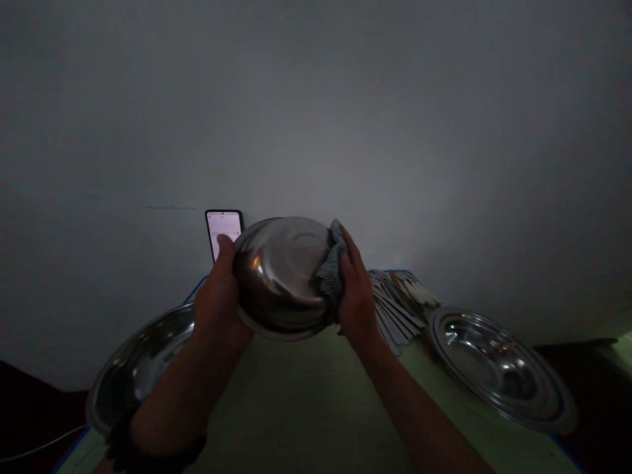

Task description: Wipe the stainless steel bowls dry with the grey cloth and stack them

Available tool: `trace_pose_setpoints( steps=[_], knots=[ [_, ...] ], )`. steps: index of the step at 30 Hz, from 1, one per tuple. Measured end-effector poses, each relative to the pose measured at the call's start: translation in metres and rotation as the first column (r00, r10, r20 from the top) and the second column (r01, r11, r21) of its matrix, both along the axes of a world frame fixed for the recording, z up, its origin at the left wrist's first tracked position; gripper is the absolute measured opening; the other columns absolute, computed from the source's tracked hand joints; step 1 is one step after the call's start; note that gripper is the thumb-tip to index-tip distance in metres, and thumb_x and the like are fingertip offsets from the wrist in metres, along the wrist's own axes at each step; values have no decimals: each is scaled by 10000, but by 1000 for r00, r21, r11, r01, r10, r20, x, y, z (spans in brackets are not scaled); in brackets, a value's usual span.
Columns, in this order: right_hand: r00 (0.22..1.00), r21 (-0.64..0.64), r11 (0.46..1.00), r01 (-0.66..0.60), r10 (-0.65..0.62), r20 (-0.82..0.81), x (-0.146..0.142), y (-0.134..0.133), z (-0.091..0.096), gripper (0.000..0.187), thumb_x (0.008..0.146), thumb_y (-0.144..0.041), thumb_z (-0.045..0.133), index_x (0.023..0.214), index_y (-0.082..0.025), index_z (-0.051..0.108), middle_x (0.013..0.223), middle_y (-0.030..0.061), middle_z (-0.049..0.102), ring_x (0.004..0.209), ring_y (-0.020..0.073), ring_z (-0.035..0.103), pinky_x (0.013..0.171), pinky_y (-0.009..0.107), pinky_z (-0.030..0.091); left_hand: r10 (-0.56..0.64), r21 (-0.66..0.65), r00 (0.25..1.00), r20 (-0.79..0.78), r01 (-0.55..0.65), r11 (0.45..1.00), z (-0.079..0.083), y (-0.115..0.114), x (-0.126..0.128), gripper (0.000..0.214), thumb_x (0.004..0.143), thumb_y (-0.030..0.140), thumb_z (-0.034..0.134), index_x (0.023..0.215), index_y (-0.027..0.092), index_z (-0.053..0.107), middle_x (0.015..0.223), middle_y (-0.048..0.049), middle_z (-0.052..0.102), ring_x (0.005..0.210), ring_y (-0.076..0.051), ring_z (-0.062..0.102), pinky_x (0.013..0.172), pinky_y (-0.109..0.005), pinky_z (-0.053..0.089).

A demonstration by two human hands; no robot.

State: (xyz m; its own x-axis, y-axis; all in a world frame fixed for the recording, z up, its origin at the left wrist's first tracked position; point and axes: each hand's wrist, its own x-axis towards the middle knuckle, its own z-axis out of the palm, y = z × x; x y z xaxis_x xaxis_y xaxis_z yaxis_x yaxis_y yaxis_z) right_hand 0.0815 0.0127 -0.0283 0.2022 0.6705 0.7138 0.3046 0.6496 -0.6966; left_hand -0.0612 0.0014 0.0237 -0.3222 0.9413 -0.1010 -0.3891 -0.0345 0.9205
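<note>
A shiny metal bowl (281, 270) is held up above the table, its rounded underside turned toward me. My left hand (220, 289) grips the bowl's left rim, the thumb showing at the upper edge. On the other side my right hand (356, 293) presses a crumpled grey-green cloth (332, 266) against the bowl's right side. The fingers of that hand are bent round the cloth and are partly hidden.
A large metal basin (118, 368) stands at the left on the green table (301, 408). Stacked metal dishes (494, 368) lie at the right, beside a fanned pile of papers or booklets (395, 309). A lit phone (224, 224) leans against the wall (316, 118).
</note>
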Motion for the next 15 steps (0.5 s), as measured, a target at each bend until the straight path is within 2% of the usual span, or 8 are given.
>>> trace_pose_setpoints(
  steps=[3, 6, 8, 10, 13, 15],
  knots=[
    [974, 136, 980, 146, -167, 155, -25, -11, -14, 506, 996, -321, 258, 1472, -173, 341, 1564, 96, 331, 1469, 200, 238, 1188, 478, 249, 44, -54, 983, 180, -35, 998, -5, 5, 5, 368, 953, 482, 438, 1115, 212, 629, 949, -47, 741, 855, -197, 695, 682, -285, 574],
    [873, 287, 936, 203, -306, 379, -37, -22, -19, 509, 971, -321, 354, 1450, -148, 377, 1521, 110, 408, 1463, 229, 248, 1200, 501, 188, 90, -82, 985, 145, -79, 994, -16, 2, 15, 340, 935, 489, 466, 1031, 225, 657, 1029, -42, 737, 911, -191, 692, 693, -264, 569],
    [813, 339, 921, 189, -341, 472, -35, -26, -15, 512, 958, -321, 400, 1439, -144, 397, 1498, 100, 450, 1441, 217, 301, 1203, 462, 199, 152, -111, 988, 2, -150, 982, -21, -3, 21, 391, 893, 567, 489, 931, 225, 675, 994, -44, 737, 902, -193, 687, 686, -257, 556],
    [791, 346, 924, 160, -330, 515, -28, -27, -6, 509, 960, -312, 398, 1434, -124, 410, 1508, 96, 439, 1439, 199, 309, 1197, 417, 233, 130, -81, 969, -211, -150, 985, -23, -11, 26, 480, 862, 645, 454, 814, 218, 670, 894, -56, 731, 832, -197, 674, 645, -263, 536],
    [816, 275, 955, 107, -243, 525, -12, -27, 12, 474, 971, -281, 357, 1397, -103, 465, 1509, 82, 440, 1453, 196, 281, 1200, 419, 238, -15, -8, 908, -419, 12, 1000, -21, -21, 31, 502, 867, 632, 419, 667, 216, 618, 703, -49, 683, 670, -184, 613, 569, -270, 490],
    [842, 186, 980, 63, -153, 517, -1, -26, 21, 423, 969, -254, 357, 1324, -136, 555, 1450, 52, 520, 1430, 195, 332, 1201, 441, 237, -87, 13, 862, -499, 107, 994, -20, -25, 34, 480, 861, 594, 448, 591, 215, 569, 596, -24, 624, 579, -161, 542, 515, -259, 442]
  ],
)
